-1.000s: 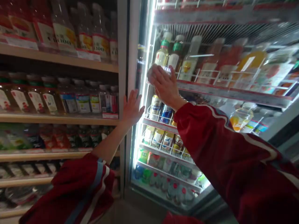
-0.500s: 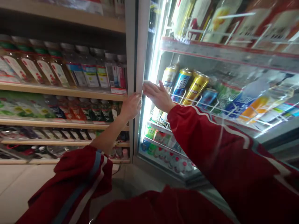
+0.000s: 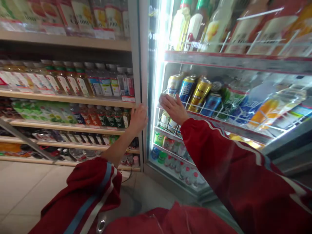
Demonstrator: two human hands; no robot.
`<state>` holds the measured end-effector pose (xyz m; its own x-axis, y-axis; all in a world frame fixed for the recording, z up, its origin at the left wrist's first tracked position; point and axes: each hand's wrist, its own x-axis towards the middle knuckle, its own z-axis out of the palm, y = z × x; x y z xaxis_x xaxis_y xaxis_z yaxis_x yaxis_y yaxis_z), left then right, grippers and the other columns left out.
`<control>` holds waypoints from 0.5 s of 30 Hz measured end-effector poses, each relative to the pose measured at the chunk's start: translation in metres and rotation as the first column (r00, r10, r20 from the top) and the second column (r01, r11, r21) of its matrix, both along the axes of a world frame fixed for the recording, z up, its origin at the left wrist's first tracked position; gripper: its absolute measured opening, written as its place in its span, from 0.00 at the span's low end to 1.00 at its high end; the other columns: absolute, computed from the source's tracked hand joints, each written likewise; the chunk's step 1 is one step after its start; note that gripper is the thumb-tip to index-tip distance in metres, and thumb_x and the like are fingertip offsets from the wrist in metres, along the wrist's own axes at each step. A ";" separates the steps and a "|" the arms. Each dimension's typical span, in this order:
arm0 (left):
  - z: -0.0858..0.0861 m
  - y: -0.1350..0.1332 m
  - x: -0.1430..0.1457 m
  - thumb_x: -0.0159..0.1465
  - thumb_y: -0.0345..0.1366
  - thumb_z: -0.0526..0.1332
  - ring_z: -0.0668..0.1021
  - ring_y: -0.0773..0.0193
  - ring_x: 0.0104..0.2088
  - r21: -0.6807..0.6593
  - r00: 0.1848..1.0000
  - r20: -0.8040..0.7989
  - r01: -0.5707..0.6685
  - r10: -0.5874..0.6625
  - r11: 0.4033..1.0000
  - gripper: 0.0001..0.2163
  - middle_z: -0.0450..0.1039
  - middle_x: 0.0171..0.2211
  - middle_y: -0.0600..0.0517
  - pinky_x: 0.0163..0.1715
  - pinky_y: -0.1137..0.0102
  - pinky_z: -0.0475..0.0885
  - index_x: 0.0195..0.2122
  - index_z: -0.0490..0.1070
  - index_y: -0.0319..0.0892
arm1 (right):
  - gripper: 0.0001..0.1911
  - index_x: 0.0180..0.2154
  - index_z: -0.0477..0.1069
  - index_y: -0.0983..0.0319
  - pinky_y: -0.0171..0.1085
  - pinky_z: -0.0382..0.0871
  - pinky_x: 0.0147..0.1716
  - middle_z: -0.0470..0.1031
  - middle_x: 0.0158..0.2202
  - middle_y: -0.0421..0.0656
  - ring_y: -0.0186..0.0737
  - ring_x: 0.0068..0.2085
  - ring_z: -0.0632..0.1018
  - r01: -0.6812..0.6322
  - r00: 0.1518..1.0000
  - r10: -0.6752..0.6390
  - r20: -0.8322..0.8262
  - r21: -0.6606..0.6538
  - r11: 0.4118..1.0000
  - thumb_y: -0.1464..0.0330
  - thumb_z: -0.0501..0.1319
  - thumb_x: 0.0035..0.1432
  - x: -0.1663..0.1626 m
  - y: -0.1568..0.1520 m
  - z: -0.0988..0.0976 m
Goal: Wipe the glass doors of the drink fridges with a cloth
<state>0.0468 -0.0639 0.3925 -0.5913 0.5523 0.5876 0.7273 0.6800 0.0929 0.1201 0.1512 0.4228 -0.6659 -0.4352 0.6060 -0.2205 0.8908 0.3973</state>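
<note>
My left hand (image 3: 138, 117) has its fingers curled round the grey upright edge of the lit drinks cooler (image 3: 143, 81), where it meets the wooden shelving. My right hand (image 3: 173, 107) lies with fingers stretched out against the cooler's front, level with the wire shelf of cans (image 3: 195, 92). I cannot see anything under its palm. Both arms wear red sleeves with white stripes.
Wooden shelves (image 3: 73, 100) full of bottled drinks run along the left. Inside the cooler, bottles (image 3: 195, 26) stand on the top shelf and cups and small bottles (image 3: 170, 143) fill the lower wire racks. Pale floor tiles (image 3: 21, 188) lie below left.
My right hand has slid down from the bottle shelf to the can shelf. My left hand went from flat on the frame to curled round its edge. The view has dropped lower.
</note>
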 end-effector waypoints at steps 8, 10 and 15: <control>-0.027 0.044 0.051 0.59 0.30 0.52 0.54 0.54 0.66 -0.042 0.998 -0.051 0.028 -0.030 0.999 0.26 0.50 0.65 0.41 0.63 0.50 0.51 0.61 0.57 0.37 | 0.22 0.57 0.63 0.62 0.60 0.43 0.65 0.63 0.62 0.47 0.46 0.64 0.61 0.016 0.997 -0.011 -0.078 0.054 0.998 0.77 0.51 0.62 0.043 0.017 -0.017; -0.025 0.052 0.059 0.60 0.30 0.52 0.52 0.55 0.66 -0.021 0.995 -0.088 0.035 -0.037 0.999 0.27 0.49 0.66 0.42 0.63 0.50 0.50 0.61 0.55 0.37 | 0.23 0.58 0.61 0.61 0.60 0.40 0.65 0.61 0.63 0.47 0.47 0.65 0.58 0.066 0.986 -0.061 -0.156 0.028 0.997 0.76 0.51 0.62 0.050 0.026 -0.005; -0.017 0.069 0.072 0.59 0.30 0.53 0.51 0.55 0.66 0.035 0.991 -0.125 0.062 -0.057 0.997 0.28 0.49 0.66 0.40 0.63 0.49 0.50 0.62 0.53 0.37 | 0.23 0.59 0.61 0.61 0.59 0.41 0.65 0.61 0.63 0.47 0.46 0.65 0.59 0.074 0.985 -0.064 -0.158 0.059 0.996 0.76 0.51 0.62 0.069 0.035 -0.008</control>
<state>0.1188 0.0048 0.3754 -0.4795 0.5600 0.6756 0.7740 0.6327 0.0249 0.1894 0.1860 0.4145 -0.5955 -0.4327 0.6769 -0.0907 0.8733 0.4786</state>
